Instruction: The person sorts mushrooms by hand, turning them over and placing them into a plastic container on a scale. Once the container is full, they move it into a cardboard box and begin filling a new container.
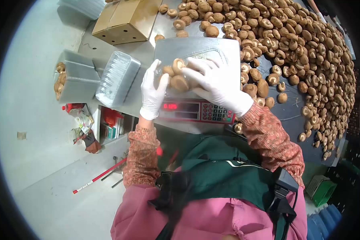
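While gloved, hands (188,82) on smooth mushrooms (179,78)

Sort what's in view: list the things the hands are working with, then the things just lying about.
In use: left hand, right hand, mushrooms in clear tray, scale, mushroom pile.

Lying about: cardboard box, stacked empty trays, filled trays, red-and-white stick.

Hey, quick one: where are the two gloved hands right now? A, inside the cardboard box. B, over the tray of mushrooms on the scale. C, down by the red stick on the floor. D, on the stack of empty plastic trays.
B: both the left hand and the right hand cup the mushrooms sitting on the scale, well apart from the cardboard box and the empty plastic trays.
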Demonstrator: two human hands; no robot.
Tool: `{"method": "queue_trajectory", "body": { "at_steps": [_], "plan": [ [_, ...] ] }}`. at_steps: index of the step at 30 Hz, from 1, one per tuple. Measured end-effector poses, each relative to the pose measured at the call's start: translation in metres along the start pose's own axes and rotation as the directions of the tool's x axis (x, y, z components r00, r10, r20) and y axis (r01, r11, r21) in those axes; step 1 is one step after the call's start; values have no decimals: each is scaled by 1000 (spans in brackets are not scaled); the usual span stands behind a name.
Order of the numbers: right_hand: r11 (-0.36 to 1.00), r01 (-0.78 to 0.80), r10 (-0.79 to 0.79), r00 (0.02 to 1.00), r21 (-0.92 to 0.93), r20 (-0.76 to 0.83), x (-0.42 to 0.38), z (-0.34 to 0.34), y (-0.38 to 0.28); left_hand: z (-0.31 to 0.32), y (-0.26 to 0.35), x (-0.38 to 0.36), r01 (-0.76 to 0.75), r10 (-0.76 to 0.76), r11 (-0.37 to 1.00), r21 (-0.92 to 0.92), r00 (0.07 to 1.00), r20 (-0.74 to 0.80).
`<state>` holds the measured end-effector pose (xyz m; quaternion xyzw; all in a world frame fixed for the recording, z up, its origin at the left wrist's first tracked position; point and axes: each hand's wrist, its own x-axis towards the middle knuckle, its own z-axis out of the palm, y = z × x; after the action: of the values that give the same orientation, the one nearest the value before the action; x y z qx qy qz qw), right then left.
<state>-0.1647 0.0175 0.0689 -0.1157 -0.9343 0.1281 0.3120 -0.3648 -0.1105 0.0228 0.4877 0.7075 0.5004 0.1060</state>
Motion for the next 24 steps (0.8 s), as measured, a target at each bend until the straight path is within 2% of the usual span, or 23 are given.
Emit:
{"method": "queue_trajectory", "body": {
  "at_steps": [3,6,8,10,11,13,14,17,18,21,23,24],
  "plan": [
    [996,43,-29,983,-73,182,-2,19,6,-1,2,1,34,-35,999,-22,999,-12],
    [1000,12,-9,984,-17,178,-8,18,10,-11,3,0,78,-78,997,-8,996,-43],
    [999,-16,6,982,48,190,-14,25,18,-19,-4,-3,-24,24,981,191,1000,4],
    [996,-27,43,977,-80,210,-15,24,19,-19,-5,-10,-133,102,890,436,990,94],
    [989,-34,65,974,-145,217,-16,24,19,-18,-3,-13,-166,118,857,487,985,128],
    [990,-64,96,961,-128,260,-11,18,12,-11,4,-15,-236,145,779,581,969,200],
    [990,-80,111,954,-120,280,-9,16,9,-6,5,-15,-192,86,771,608,976,199],
    [995,-100,92,968,22,235,-12,23,19,0,2,-17,-186,159,802,567,983,96],
    [993,-106,98,984,50,149,-12,21,18,2,7,-17,-205,218,796,570,975,46],
    [987,-103,113,991,127,-74,-13,24,12,8,-5,-22,-298,361,691,659,932,43],
    [984,-78,107,978,160,-178,-21,42,14,12,1,-23,-292,334,740,606,941,46],
    [979,-92,109,990,181,-87,-23,45,15,13,0,-23,-293,331,751,592,943,47]
  ]
}}
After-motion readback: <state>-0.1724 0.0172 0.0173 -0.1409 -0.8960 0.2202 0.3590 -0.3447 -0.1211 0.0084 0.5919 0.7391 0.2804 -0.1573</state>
